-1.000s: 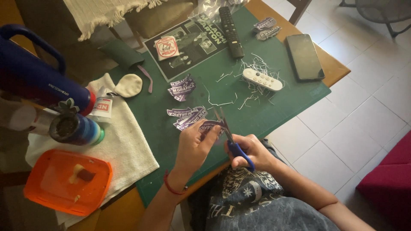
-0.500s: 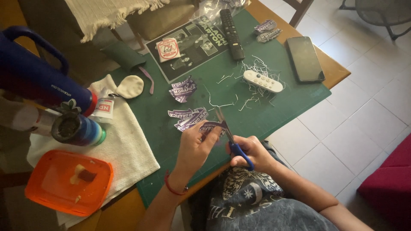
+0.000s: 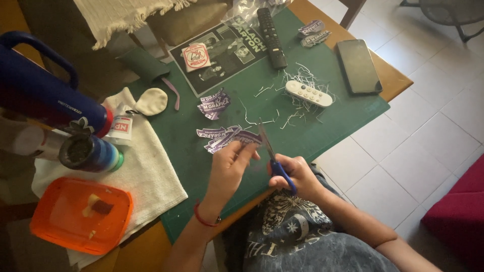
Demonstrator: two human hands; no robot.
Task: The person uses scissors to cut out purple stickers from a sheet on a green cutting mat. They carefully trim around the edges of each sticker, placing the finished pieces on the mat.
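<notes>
At the far left we see an orange box (image 3: 80, 215) on a white towel (image 3: 146, 171), with a blue jug (image 3: 45, 98) and a blue-green cup (image 3: 91, 152) above it. On the green mat (image 3: 327, 133) lie purple paper cut-outs (image 3: 216, 103). Near the mat's front edge our left hand (image 3: 231, 168) pinches a purple paper piece (image 3: 245, 137) between thumb and fingers. Just to its right, our right hand (image 3: 297, 175) is closed around the blue handles of the scissors (image 3: 272, 158), blades at the paper's edge. Further right sit a white remote (image 3: 308, 93) among paper strips, a black remote (image 3: 271, 31) and a dark phone (image 3: 358, 66).
</notes>
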